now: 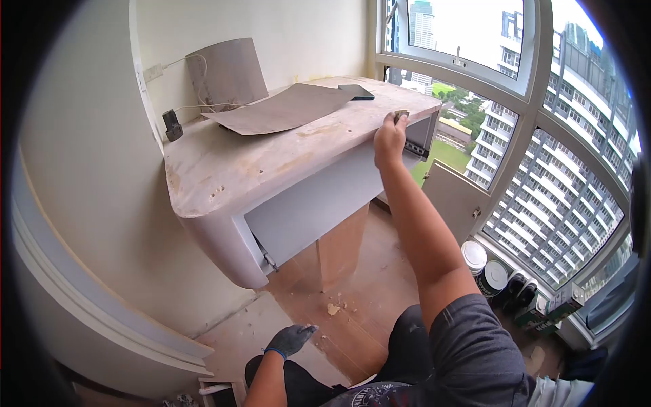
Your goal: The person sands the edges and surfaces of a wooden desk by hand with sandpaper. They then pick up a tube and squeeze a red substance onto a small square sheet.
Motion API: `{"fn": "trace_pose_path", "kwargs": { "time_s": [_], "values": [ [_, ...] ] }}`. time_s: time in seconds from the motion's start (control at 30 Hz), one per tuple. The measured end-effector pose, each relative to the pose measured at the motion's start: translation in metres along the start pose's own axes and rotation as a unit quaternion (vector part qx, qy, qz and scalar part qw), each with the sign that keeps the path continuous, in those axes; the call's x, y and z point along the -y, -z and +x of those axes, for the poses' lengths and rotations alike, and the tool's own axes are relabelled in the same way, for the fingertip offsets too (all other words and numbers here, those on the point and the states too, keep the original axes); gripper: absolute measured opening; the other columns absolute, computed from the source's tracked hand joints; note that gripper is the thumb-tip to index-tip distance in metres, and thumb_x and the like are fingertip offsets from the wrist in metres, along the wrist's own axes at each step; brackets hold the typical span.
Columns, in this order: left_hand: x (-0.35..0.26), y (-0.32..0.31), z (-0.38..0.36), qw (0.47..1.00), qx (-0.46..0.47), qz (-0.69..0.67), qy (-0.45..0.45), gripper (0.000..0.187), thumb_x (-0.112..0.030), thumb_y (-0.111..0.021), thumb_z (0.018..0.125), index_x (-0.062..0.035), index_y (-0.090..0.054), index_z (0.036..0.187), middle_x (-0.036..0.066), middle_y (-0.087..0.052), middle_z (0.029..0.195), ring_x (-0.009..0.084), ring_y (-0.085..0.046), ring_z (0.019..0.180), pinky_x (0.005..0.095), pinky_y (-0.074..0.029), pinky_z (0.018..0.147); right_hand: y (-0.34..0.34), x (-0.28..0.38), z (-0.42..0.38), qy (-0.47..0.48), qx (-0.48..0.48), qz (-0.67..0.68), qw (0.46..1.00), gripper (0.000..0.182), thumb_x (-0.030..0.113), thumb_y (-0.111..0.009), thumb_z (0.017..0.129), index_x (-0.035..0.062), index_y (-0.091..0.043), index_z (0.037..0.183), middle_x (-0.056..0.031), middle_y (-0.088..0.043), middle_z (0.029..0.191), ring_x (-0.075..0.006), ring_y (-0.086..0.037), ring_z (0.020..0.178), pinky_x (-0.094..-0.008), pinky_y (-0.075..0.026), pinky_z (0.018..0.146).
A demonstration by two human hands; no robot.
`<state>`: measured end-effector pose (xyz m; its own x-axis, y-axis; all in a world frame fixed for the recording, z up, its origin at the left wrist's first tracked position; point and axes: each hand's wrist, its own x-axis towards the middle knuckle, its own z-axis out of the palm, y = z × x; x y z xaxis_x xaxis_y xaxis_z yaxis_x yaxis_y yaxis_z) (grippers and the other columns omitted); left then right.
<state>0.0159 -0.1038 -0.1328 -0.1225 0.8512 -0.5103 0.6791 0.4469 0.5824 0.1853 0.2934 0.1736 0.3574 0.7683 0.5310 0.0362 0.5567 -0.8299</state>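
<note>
My right hand (390, 141) is bare and stretched forward to the far right front edge of the desk top (305, 146). Its fingers are closed round a small brownish block (401, 114), partly hidden by them. In a dark grey glove, my left hand (291, 340) rests low near my knee; its fingers are bent together, and nothing can be made out in them. The desk top is pale and patchy, with chips and brown stains. A curved grey-brown sheet (291, 110) lies on it, beside a dark flat device (357, 92).
A second sheet (230, 71) leans on the wall. A black charger (173, 126) with a cable sits at the desk's left end. Under the desk stands a brown panel (344, 247). Paint tins (474, 255), shoes and boxes line the window side. Debris (333, 309) lies on the floor.
</note>
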Motion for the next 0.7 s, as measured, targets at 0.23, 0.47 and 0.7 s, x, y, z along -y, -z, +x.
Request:
{"fn": "trace_pose_path", "kwargs": {
  "time_s": [0.23, 0.47, 0.7],
  "values": [
    [0.047, -0.024, 0.032, 0.993, -0.032, 0.026, -0.112, 0.070, -0.068, -0.044, 0.096, -0.0059, -0.071, 0.114, 0.022, -0.069, 0.112, 0.0417, -0.064, 0.106, 0.0478, -0.049, 0.093, -0.014, 0.019, -0.032, -0.009, 0.000, -0.045, 0.999, 0.069, 0.029, -0.035, 0.107, -0.0218, -0.014, 0.148, -0.0384, -0.014, 0.159, -0.0433, -0.010, 0.152, -0.0420, -0.007, 0.125],
    [0.005, 0.004, -0.008, 1.000, 0.005, -0.005, 0.007, 0.070, -0.068, -0.045, 0.095, -0.0058, -0.070, 0.115, 0.024, -0.068, 0.114, 0.0412, -0.062, 0.111, 0.0473, -0.047, 0.097, 0.017, -0.030, 0.076, -0.082, 0.028, -0.021, 0.996, 0.066, 0.031, -0.036, 0.106, -0.0187, -0.022, 0.148, -0.0403, -0.018, 0.156, -0.0452, -0.018, 0.150, -0.0429, -0.015, 0.125],
    [0.016, -0.008, 0.008, 0.999, -0.019, 0.018, -0.041, 0.069, -0.067, -0.043, 0.096, -0.0044, -0.070, 0.107, 0.022, -0.070, 0.101, 0.0410, -0.066, 0.097, 0.0470, -0.051, 0.089, -0.001, 0.009, -0.012, -0.018, 0.002, -0.042, 0.999, 0.068, 0.031, -0.035, 0.106, -0.0209, -0.018, 0.148, -0.0398, -0.016, 0.157, -0.0439, -0.014, 0.152, -0.0404, -0.011, 0.125]
  ]
}}
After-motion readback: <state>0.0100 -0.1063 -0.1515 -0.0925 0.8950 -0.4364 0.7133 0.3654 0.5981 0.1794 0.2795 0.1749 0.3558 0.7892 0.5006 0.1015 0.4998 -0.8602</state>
